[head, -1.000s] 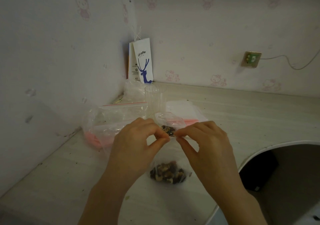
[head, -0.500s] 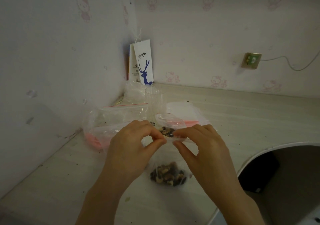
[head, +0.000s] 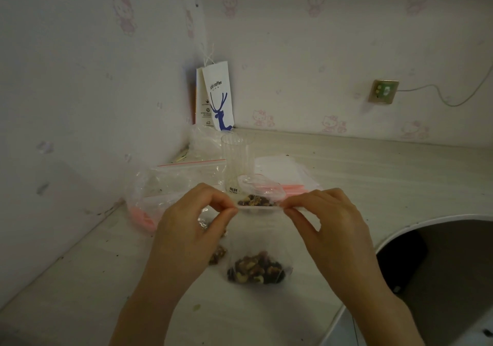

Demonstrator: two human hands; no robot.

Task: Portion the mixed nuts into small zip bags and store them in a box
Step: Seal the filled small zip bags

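Observation:
A small clear zip bag (head: pixel 258 247) hangs upright above the pale table (head: pixel 373 175), with mixed nuts (head: pixel 256 268) heaped in its bottom. My left hand (head: pixel 192 225) pinches the left end of its top strip and my right hand (head: pixel 330 228) pinches the right end, holding the strip stretched flat between them. Just behind the strip another small bag of nuts (head: pixel 257 199) with a pink zip shows. A further clump of nuts (head: pixel 217 255) lies partly hidden behind my left hand.
A large clear zip bag (head: pixel 170 185) with pink contents lies at the left by the wall. A clear plastic cup (head: pixel 236 164) stands behind, beside flat empty bags (head: pixel 282 169). A white paper coffee bag (head: pixel 217 97) leans in the corner. The table has a curved cut-out (head: pixel 426 239) at right.
Both hands have slid apart along the bag's top strip, left hand leftward and right hand rightward. The bag of nuts still hangs between them.

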